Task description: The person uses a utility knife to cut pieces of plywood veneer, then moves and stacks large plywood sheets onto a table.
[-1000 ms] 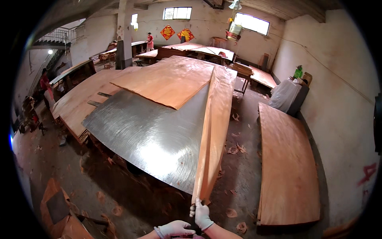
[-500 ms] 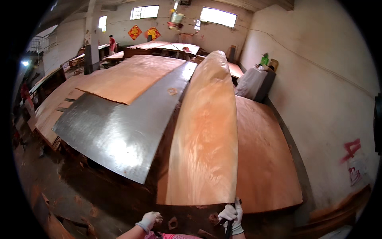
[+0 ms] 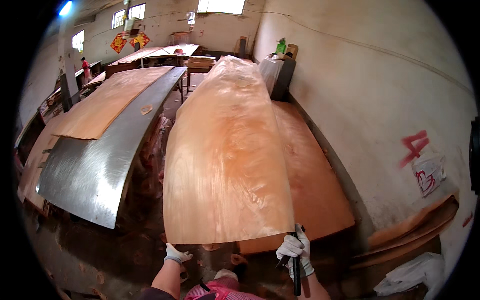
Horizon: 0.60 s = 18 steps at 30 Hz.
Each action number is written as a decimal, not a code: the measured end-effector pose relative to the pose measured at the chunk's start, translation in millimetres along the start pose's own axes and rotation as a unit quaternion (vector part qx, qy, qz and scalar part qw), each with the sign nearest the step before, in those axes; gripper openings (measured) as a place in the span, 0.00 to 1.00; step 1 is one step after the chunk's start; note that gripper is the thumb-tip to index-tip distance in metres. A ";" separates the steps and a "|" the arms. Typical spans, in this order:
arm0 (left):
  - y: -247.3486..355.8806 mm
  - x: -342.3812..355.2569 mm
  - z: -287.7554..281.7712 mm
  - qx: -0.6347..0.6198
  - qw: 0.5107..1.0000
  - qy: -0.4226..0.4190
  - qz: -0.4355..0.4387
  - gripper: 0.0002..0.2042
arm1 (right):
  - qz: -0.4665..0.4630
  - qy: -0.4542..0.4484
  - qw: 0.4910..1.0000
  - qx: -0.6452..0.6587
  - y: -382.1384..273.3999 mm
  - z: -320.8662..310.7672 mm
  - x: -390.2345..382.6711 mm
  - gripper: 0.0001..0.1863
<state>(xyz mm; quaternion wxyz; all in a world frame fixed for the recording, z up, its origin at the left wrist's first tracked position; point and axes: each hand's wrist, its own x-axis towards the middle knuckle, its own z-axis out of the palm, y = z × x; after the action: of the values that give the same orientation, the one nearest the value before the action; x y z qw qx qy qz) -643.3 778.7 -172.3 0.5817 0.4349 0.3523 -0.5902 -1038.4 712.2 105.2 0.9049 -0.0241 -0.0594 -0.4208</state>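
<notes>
A large, thin wood veneer sheet (image 3: 227, 165) stretches away from me, its surface wavy and its near edge raised. My left hand (image 3: 177, 253), in a white glove, is closed at the sheet's near left corner, with part of the fingers under the edge. At the near right corner, my gloved right hand (image 3: 296, 251) is closed around a dark, stick-like tool (image 3: 297, 276) with a black handle. Its fingertips also meet the sheet's corner. Below and to the right lies a reddish stack of veneer (image 3: 320, 195), partly covered by the sheet.
Left of the sheet stands a metal-topped table (image 3: 95, 175) with another veneer sheet (image 3: 107, 102) on it. A wall (image 3: 370, 95) runs along the right, with curved wood pieces (image 3: 410, 232) and a plastic bag (image 3: 415, 272) at its foot. Far left, a person in red (image 3: 86, 71) stands.
The sheet has shifted left off the stack, away from the wall, and spread wider. My left hand has come to its near left corner. The view has turned right.
</notes>
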 end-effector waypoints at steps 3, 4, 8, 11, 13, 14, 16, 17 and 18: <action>31.6 51.5 -22.8 -0.060 0.990 -0.104 0.069 0.41 | 0.024 -0.017 0.999 0.034 -17.8 -3.5 5.9 0.25; 2.5 67.4 -5.2 -0.111 0.981 -0.147 0.060 0.36 | 0.006 -0.008 1.000 0.020 -38.4 -10.9 -5.4 0.25; -4.7 100.2 -5.9 -0.238 0.952 -0.142 0.130 0.32 | -0.006 0.037 0.999 0.018 -82.6 -25.7 -16.6 0.26; 9.9 93.2 -12.2 -0.246 0.936 -0.136 0.213 0.31 | 0.021 0.026 0.999 0.030 -115.7 -32.6 -22.4 0.26; -42.3 98.1 11.5 -0.223 0.941 -0.101 0.235 0.29 | -0.006 0.081 0.996 -0.029 -174.7 -29.7 -51.7 0.24; -65.3 95.1 27.2 -0.182 0.950 -0.070 0.244 0.28 | -0.010 0.089 0.996 -0.024 -203.7 -27.6 -69.7 0.23; -76.9 84.3 42.1 -0.160 0.947 -0.094 0.261 0.25 | -0.006 0.138 0.989 -0.058 -244.2 -30.4 -91.0 0.23; -77.2 79.9 43.8 -0.147 0.955 -0.086 0.243 0.24 | -0.005 0.166 0.982 -0.091 -261.7 -35.0 -98.5 0.23; -75.1 78.6 43.1 -0.135 0.962 -0.080 0.225 0.23 | -0.004 0.190 0.974 -0.125 -276.5 -39.5 -106.2 0.23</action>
<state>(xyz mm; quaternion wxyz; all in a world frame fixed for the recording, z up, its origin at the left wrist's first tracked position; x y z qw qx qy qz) -718.0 714.7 -235.6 0.7790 0.3719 0.2744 -0.4238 -1314.2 610.7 50.7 0.8876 -0.0559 0.1666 -0.4257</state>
